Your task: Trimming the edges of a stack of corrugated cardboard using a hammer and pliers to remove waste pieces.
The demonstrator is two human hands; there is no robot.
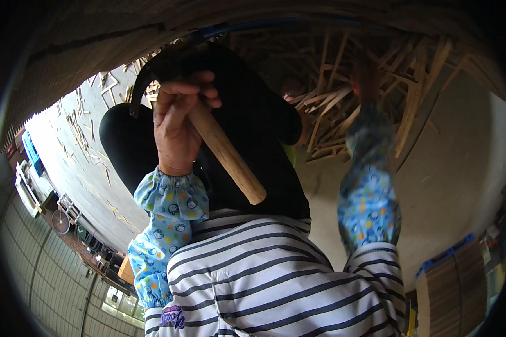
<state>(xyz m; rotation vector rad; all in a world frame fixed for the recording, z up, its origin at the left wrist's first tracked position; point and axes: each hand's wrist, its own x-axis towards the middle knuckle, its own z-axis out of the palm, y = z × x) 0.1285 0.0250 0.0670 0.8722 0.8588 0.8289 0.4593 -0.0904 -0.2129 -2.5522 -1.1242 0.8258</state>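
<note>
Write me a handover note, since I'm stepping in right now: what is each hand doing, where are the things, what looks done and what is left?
Left hand: fingers closed around the wooden handle of a claw hammer, head up near the top of the view, handle end pointing down toward the lap.
Right hand: stretched out to the heap of wooden sticks; it is dark and blurred, so whether it grips one cannot be told.
Things: the heap lies on the concrete floor ahead and to the right; loose wood scraps are strewn on the left.
Done: not visible from here.
Left: most of the heap looks unsorted.
</note>
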